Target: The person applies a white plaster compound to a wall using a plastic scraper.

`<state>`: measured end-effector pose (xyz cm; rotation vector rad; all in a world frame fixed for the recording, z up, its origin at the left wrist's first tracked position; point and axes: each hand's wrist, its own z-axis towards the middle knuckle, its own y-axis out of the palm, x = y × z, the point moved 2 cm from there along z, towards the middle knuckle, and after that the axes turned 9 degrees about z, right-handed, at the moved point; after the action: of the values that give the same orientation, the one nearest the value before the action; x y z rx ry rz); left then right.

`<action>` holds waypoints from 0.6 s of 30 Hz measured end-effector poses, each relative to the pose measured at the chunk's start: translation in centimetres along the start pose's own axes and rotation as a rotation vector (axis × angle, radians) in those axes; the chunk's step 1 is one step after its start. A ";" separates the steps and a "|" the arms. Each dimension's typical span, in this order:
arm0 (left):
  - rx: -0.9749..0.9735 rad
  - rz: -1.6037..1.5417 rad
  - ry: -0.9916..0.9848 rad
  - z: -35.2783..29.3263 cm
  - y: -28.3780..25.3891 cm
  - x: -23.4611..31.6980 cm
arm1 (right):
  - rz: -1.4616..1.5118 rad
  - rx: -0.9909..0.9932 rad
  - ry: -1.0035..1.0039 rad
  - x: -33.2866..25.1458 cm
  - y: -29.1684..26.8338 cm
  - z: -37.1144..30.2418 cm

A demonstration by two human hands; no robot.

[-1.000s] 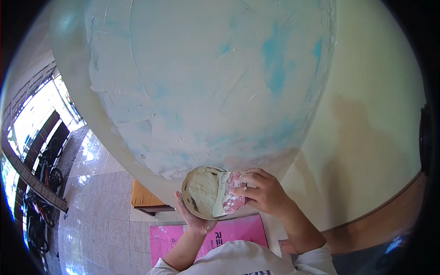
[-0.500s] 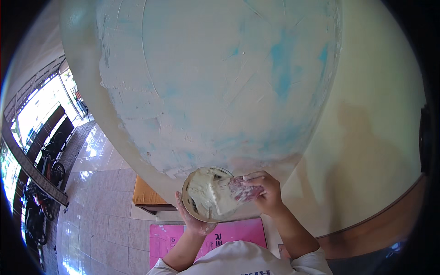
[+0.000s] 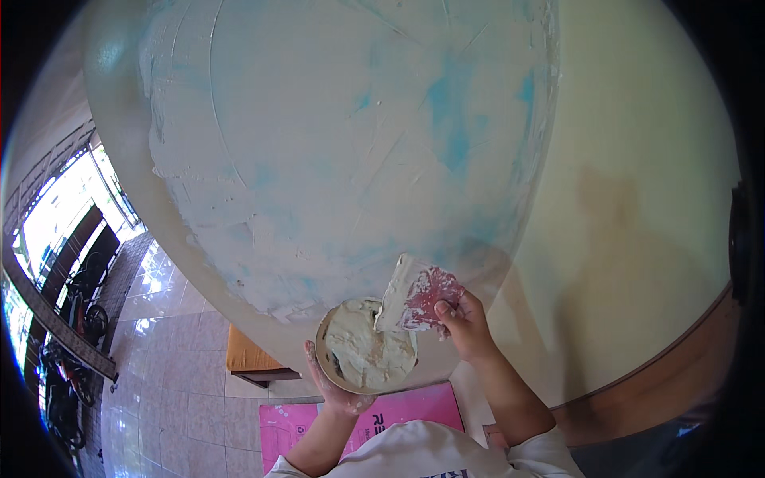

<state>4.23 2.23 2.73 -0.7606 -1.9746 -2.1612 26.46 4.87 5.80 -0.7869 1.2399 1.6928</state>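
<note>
A round bowl [image 3: 320, 357] of thick off-white putty [image 3: 370, 346] rests in my left hand [image 3: 341, 390], its fingers wrapped around the near left side and underneath. My right hand [image 3: 464, 323] grips a pink putty scraper [image 3: 426, 296] by its right end. White putty coats the scraper's flat face and left edge. It is tilted just above the bowl's far right rim. In front of me stands a wall panel [image 3: 319, 159] spread with uneven white putty, light blue patches showing through.
A pink box [image 3: 430, 405] lies below the bowl, and an orange-topped bench [image 3: 253, 350] stands to its left. Tiled floor [image 3: 179, 350] runs leftward to motorbikes [image 3: 68, 366] by a bright opening. Pale wall [image 3: 637, 263] continues on the right, with a brown strip along its foot.
The scraper has come up out of the bowl, its blade turned upward toward the wall. The bowl stays in my left hand. The whole view has shifted a little.
</note>
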 end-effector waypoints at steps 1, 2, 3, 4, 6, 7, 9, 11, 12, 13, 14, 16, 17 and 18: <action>-0.025 0.029 0.018 0.0 0.3 0.0 | 0.018 0.004 0.043 0.2 -0.2 0.0; -0.050 0.058 0.037 0.0 0.5 0.0 | 0.014 0.006 0.035 0.1 -0.1 0.0; -0.058 0.057 0.036 0.0 0.5 0.0 | 0.019 -0.023 -0.026 -0.1 0.3 -0.1; -0.038 0.051 0.036 0.1 0.4 0.0 | 0.023 -0.052 -0.086 -0.3 0.4 0.0; -0.026 0.043 0.036 0.1 0.2 -0.1 | -0.019 -0.121 -0.152 -0.3 -0.4 0.6; -0.029 0.044 0.051 0.2 0.0 -0.2 | -0.098 -0.139 -0.244 -0.6 -0.6 1.1; -0.040 0.042 0.062 0.2 0.1 -0.6 | -0.184 -0.154 -0.342 -1.9 -0.7 2.0; -0.041 0.042 0.083 0.0 0.1 -0.6 | -0.110 -0.050 -0.372 -3.7 -0.5 3.5; -0.048 0.044 0.084 0.0 -0.2 -0.5 | -0.111 -0.051 -0.378 -4.7 -0.7 4.4; -0.050 0.030 0.089 0.1 -0.6 -0.5 | -0.233 -0.015 -0.389 -5.9 -1.4 5.5; -0.051 0.017 0.095 0.1 -0.9 -0.5 | -0.354 0.021 -0.397 -7.2 -1.8 6.8; -0.039 0.039 0.114 0.0 -1.0 -0.4 | -0.494 0.038 -0.544 -11.1 -1.3 9.3; -0.033 0.054 0.115 0.1 -0.8 -0.7 | -0.562 0.051 -0.659 -13.5 -1.4 10.4; -0.035 0.059 0.118 0.1 -0.7 -0.6 | -0.614 0.052 -0.770 -15.3 -1.3 11.8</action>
<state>4.55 2.27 1.86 -0.6710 -1.8389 -2.1596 34.08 11.99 22.05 -0.3535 0.4365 1.2450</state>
